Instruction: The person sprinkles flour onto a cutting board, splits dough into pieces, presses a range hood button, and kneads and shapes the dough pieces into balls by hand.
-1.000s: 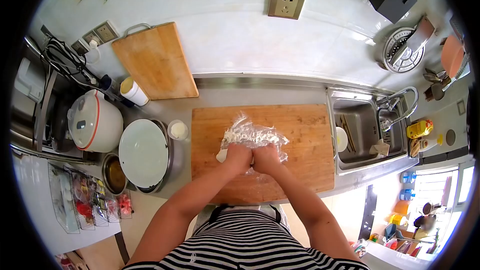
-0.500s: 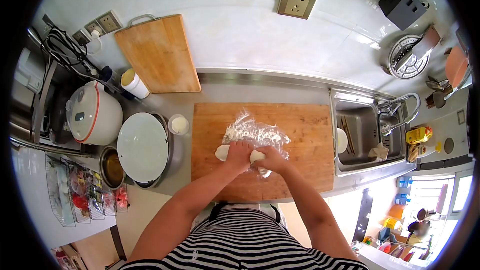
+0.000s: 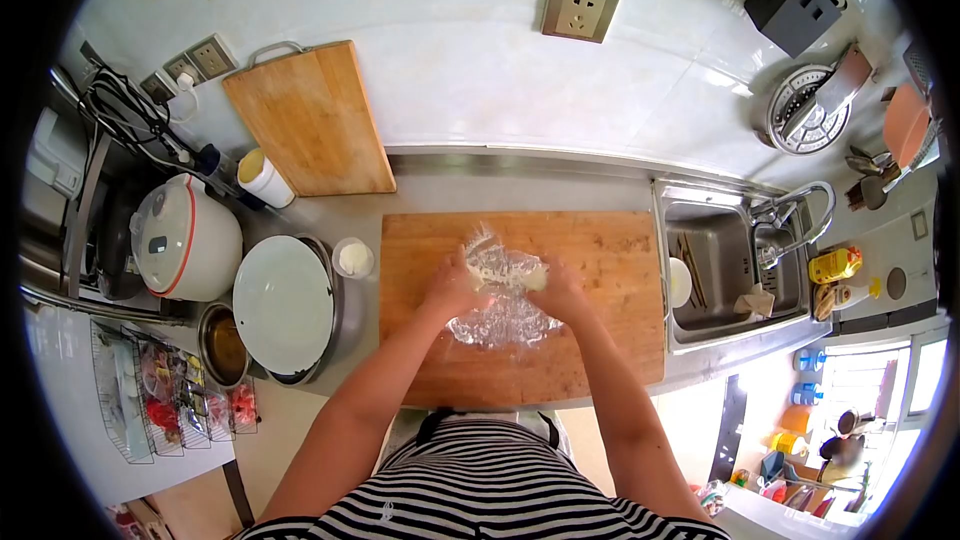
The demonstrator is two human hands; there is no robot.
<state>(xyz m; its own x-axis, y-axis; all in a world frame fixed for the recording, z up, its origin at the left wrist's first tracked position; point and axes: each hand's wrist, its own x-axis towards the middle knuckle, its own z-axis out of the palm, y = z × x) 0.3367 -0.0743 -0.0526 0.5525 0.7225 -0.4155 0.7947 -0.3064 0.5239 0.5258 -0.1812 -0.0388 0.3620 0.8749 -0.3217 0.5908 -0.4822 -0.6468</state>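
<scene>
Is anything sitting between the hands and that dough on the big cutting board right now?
Nothing visible. The left hand and right hand are already at either end of the dough, over crinkled plastic wrap on the cutting board. Whether wrap lies between palms and dough cannot be told.

A pale, elongated dough piece [image 3: 508,278] lies crosswise on crinkled clear plastic wrap [image 3: 503,316] — flour-dusted, spread flat on the big wooden cutting board [image 3: 610,340]. The dough sits toward the wrap's far end — both ends covered by hands.
</scene>
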